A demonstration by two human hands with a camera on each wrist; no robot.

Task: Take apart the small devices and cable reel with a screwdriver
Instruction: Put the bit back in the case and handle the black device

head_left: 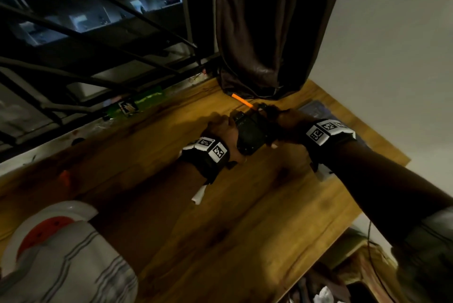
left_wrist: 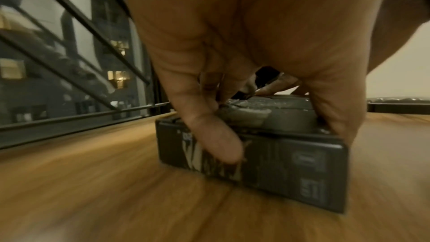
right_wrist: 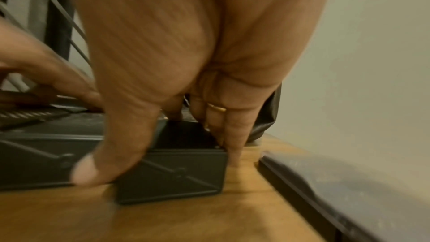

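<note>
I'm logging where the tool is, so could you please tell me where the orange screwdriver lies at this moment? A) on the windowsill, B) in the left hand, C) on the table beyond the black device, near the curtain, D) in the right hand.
C: the screwdriver lies on the table beyond the device, while both the left hand and right hand grip the device.

A wooden table [head_left: 220, 217] carries a black device [head_left: 248, 133] and an orange screwdriver [head_left: 241, 100].
</note>
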